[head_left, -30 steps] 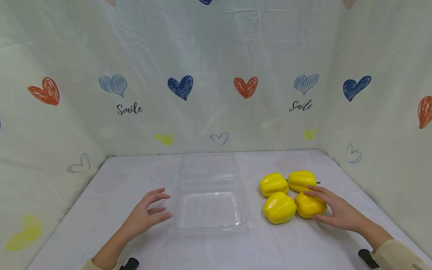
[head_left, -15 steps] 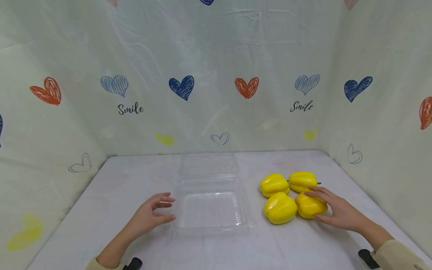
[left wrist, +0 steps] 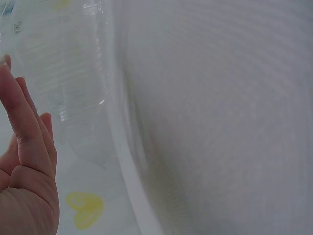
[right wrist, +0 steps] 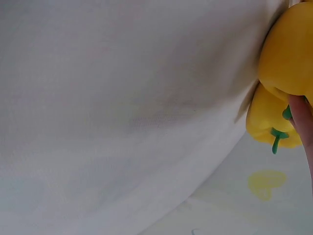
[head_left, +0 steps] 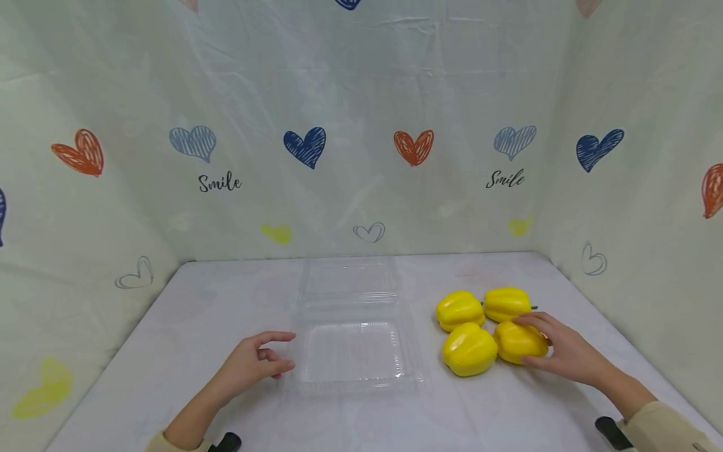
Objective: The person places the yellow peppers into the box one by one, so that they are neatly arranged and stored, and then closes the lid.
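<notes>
Four yellow bell peppers lie in a cluster right of centre on the white table (head_left: 186, 326). My right hand (head_left: 522, 339) grips the near-right pepper (head_left: 508, 342), index finger over its top and thumb at its near side. The right wrist view shows that pepper (right wrist: 288, 54) close up, with a green-stemmed pepper (right wrist: 269, 122) behind it. A clear plastic clamshell container (head_left: 353, 351) lies open at the centre, its lid (head_left: 348, 279) folded back. My left hand (head_left: 289, 350) is at the tray's left edge, with its fingers (left wrist: 24, 132) straight beside the clear plastic (left wrist: 63, 63).
The other peppers are a near-left one (head_left: 469, 348), a far-left one (head_left: 459, 309) and a far-right one (head_left: 505, 303). Cloth walls printed with hearts close in the table at the back (head_left: 361, 157), left and right.
My left hand has come lower and closer to the tray's left edge. My right hand has settled tighter round the near-right pepper. The peppers and container have not moved.
</notes>
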`<state>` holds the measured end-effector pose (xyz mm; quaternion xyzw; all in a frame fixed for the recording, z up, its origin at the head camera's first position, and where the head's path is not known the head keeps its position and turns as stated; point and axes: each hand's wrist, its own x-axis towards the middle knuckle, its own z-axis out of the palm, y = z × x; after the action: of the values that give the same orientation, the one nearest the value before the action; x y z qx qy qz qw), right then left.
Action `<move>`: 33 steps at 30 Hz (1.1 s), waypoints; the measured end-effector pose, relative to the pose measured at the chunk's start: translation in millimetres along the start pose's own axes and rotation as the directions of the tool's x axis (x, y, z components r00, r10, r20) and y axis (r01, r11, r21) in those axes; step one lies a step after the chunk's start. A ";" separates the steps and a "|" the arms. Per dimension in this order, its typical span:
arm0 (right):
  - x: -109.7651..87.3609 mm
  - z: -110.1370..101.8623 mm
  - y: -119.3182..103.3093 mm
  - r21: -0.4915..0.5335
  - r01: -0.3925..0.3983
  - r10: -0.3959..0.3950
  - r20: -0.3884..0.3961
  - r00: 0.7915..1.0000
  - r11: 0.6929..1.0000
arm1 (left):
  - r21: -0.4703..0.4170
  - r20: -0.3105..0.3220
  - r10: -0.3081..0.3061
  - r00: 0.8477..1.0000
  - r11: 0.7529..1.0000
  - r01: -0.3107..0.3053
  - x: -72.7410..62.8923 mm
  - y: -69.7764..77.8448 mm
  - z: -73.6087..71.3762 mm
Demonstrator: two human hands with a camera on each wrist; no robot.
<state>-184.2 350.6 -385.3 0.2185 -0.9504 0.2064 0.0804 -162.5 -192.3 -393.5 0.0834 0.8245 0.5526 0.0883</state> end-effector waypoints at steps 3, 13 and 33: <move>0.4 -0.2 0.0 -0.007 -0.008 0.008 -0.007 1.000 1.000 | -0.028 0.001 0.004 1.000 1.000 -0.004 1.2 -1.4 0.5; 1.1 -1.6 -2.7 -0.042 -0.032 0.032 -0.007 0.999 0.999 | -0.108 0.005 0.022 1.000 0.994 -0.022 1.3 -2.9 1.0; 4.8 -18.6 -8.4 -0.108 0.045 -0.057 -0.111 0.992 0.993 | -0.110 -0.017 -0.027 0.999 0.994 0.025 3.3 -3.6 3.5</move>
<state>-183.5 349.8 -364.4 0.2262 -0.9479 0.1658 0.1511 -165.0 -189.6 -398.2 0.0625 0.7946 0.5968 0.0923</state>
